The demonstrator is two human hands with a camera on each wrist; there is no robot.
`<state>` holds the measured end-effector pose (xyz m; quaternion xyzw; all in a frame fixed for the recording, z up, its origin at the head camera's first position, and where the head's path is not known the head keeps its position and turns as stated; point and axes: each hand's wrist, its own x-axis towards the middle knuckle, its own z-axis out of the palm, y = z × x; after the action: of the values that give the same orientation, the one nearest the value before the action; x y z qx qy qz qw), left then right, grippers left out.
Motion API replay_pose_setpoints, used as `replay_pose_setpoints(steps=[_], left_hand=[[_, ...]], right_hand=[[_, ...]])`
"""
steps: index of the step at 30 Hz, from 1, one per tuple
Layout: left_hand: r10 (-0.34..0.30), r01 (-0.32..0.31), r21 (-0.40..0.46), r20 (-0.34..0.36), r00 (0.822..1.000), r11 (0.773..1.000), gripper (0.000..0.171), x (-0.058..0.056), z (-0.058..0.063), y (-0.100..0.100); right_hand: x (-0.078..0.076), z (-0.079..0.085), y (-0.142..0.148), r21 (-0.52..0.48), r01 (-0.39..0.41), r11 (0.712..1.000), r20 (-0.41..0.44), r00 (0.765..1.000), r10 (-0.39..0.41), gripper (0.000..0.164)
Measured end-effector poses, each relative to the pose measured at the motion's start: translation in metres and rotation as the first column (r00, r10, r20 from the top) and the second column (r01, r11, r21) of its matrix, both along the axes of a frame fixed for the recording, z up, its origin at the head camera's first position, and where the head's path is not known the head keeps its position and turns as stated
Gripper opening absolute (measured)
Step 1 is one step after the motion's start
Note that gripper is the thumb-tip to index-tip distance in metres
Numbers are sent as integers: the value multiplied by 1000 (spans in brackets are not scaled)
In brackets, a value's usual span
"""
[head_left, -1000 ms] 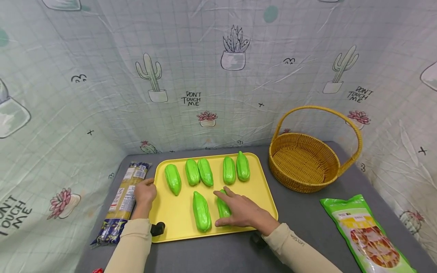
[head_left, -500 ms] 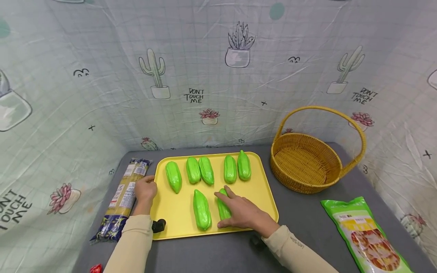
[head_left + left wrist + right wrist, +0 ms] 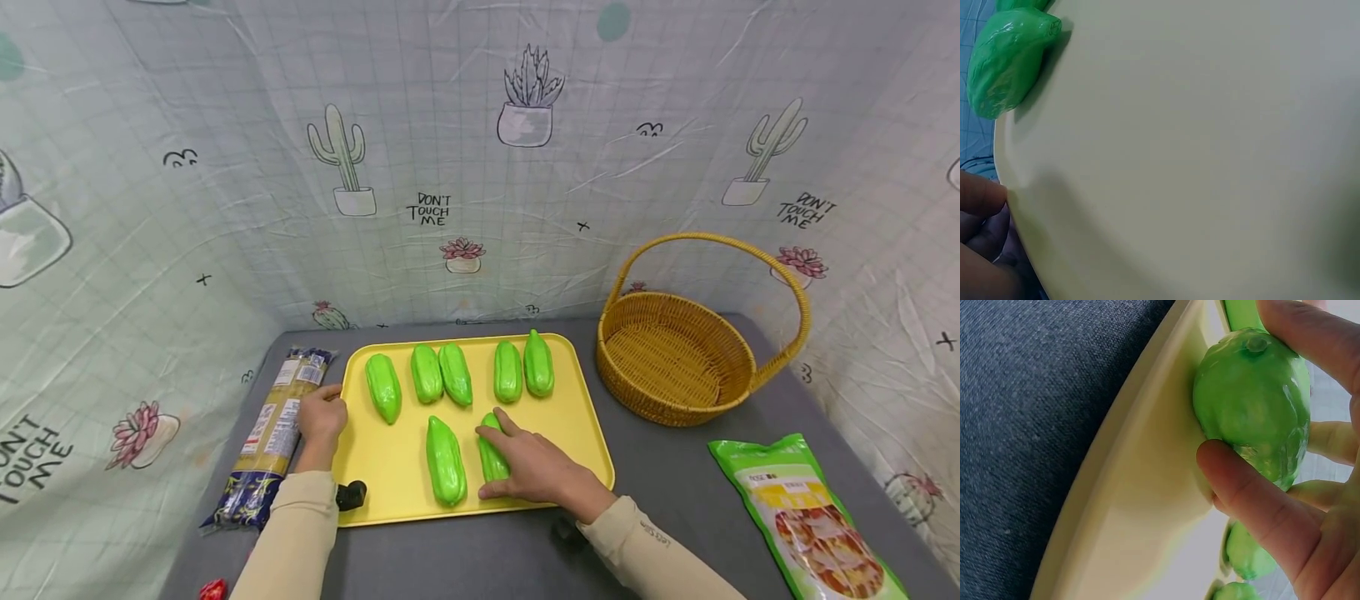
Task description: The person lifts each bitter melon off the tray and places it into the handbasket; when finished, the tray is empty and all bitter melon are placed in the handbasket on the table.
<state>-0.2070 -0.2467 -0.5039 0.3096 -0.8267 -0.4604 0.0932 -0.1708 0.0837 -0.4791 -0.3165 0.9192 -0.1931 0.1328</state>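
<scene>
At the bottom left, a small red object (image 3: 212,590) lies on the dark grey desk (image 3: 450,567), partly cut by the view edge. On the near right side there is a green food bag (image 3: 813,525). The right hand (image 3: 536,467) is over the near half of the yellow tray (image 3: 386,475); its grip is around a glossy green gourd (image 3: 1254,394), with digits on both sides of it. I cannot tell if this gourd is raised a little. A second gourd (image 3: 446,467) lies near it, to the left, on the tray. The left hand (image 3: 322,421) pinches the left rim of the tray, beside a long pasta package (image 3: 270,433). Farther, along the back of the tray, lie a single gourd (image 3: 385,389), then a left pair of gourds (image 3: 427,375) and a right pair of gourds (image 3: 507,372). To the right of the tray, a wicker basket (image 3: 652,404) with a high handle stands upright. Behind everything hangs a curtain (image 3: 420,108) with printed cacti.
</scene>
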Motion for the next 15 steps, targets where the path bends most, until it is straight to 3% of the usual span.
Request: replay_pose_setpoints(steps=[15], left_hand=[[16, -16, -20, -10, 1000, 1000, 39, -1, -2, 1]], right_hand=[[0, 0, 1, 5, 2, 1000, 9, 1000, -2, 90]])
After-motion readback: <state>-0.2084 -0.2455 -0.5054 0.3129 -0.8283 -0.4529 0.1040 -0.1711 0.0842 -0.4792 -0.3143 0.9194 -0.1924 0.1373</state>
